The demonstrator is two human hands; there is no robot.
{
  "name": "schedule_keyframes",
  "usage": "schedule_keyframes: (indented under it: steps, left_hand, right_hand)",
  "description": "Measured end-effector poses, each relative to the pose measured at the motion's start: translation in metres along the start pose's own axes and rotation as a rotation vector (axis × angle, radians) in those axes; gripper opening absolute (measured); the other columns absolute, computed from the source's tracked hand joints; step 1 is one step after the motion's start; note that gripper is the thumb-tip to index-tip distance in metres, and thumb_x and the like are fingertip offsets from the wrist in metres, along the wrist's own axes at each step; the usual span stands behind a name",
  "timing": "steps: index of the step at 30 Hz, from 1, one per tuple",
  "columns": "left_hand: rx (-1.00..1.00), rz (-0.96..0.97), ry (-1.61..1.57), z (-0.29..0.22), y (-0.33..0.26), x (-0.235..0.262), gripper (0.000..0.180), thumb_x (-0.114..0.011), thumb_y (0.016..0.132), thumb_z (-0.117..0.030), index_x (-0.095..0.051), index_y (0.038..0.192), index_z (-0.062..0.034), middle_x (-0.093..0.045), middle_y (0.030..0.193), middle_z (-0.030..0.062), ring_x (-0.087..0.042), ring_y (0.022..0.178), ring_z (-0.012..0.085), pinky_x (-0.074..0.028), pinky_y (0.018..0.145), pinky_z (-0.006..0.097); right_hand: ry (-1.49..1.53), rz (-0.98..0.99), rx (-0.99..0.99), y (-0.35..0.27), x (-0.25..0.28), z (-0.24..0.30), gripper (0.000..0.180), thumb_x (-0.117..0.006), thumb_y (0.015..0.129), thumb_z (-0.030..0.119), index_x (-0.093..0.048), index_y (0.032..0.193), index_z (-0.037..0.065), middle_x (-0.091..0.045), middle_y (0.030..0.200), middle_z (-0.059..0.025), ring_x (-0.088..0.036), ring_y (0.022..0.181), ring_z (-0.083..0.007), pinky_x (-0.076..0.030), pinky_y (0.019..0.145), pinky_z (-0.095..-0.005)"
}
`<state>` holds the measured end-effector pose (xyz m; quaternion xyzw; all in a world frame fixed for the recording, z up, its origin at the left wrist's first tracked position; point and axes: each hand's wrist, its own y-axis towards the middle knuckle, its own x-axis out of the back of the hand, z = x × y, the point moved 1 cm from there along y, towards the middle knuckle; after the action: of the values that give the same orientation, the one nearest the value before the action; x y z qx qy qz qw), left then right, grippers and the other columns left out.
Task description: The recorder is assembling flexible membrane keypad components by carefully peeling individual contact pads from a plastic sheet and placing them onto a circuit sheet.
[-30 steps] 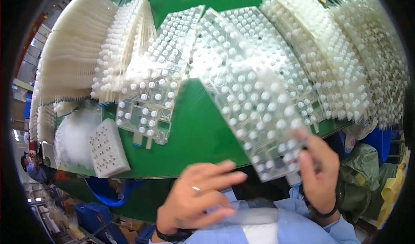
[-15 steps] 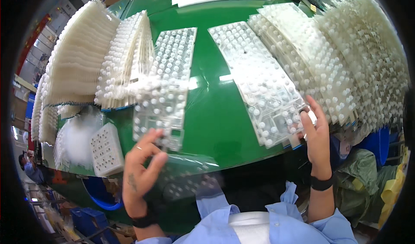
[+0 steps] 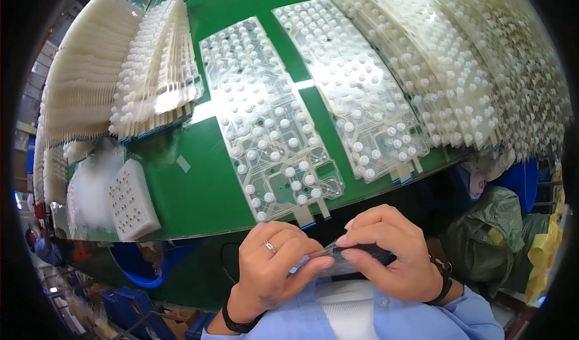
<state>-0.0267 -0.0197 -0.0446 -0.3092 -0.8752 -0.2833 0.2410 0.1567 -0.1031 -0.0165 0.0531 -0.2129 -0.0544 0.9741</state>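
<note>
My left hand (image 3: 274, 264) and my right hand (image 3: 395, 252) are close together in front of my chest, just off the table's near edge. Between them is a clear plastic film (image 3: 339, 266), its near edge pinched by the fingertips of both hands. Most of the film is foreshortened or hidden by the fingers. Beyond my hands lies a clear keyboard membrane sheet (image 3: 271, 136) with white domes, its ribbon tails (image 3: 304, 214) at the table's edge. A second membrane sheet (image 3: 362, 78) lies to its right, beside more of them.
Fanned stacks of membrane sheets stand on the left (image 3: 84, 81) and right (image 3: 500, 69) of the green table (image 3: 193, 183). At the near left, a white block (image 3: 134, 201) with small dots sits beside clear films (image 3: 93, 189). Blue bins (image 3: 139, 264) are below table level.
The left membrane sheet has shifted right and toward me, and now lies flat beside the other. Both hands have left the membranes and come together on the clear film.
</note>
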Motion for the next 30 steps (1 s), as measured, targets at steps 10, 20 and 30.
schedule_keyframes:
  steps: [10, 20, 30]
  left_hand:
    - [-0.032, 0.079, 0.009, 0.006, -0.001, 0.000, 0.028, -0.079, 0.073, -0.031, -0.061, 0.072, -0.0098, -0.055, 0.064, 0.0008, -0.057, 0.063, 0.0212, -0.040, 0.057, 0.033]
    - [0.016, 0.161, 0.014, 0.016, 0.008, 0.012, 0.040, -0.071, 0.078, -0.045, -0.056, 0.073, -0.0091, -0.058, 0.073, 0.0036, -0.058, 0.072, 0.0247, -0.040, 0.066, 0.036]
    - [-0.017, 0.294, 0.128, 0.031, 0.007, 0.010, 0.027, -0.073, 0.079, -0.027, -0.054, 0.069, -0.0106, -0.070, 0.116, 0.0061, -0.059, 0.118, 0.0310, -0.040, 0.093, 0.043]
  right_hand:
    - [-0.021, -0.011, 0.063, 0.006, -0.012, 0.001, 0.021, -0.078, 0.072, 0.001, -0.070, 0.090, 0.006, -0.063, 0.087, -0.0060, -0.058, 0.080, -0.0242, -0.044, 0.071, -0.0330]
    - [0.095, -0.093, 0.166, 0.014, 0.001, -0.012, 0.016, -0.076, 0.077, 0.003, -0.068, 0.090, 0.007, -0.065, 0.092, -0.0060, -0.060, 0.089, -0.0258, -0.048, 0.080, -0.0335]
    - [0.377, -0.173, -0.295, 0.032, 0.009, -0.053, 0.008, -0.062, 0.090, -0.001, -0.062, 0.098, -0.001, -0.064, 0.100, -0.0060, -0.060, 0.090, -0.0082, -0.047, 0.081, -0.0226]
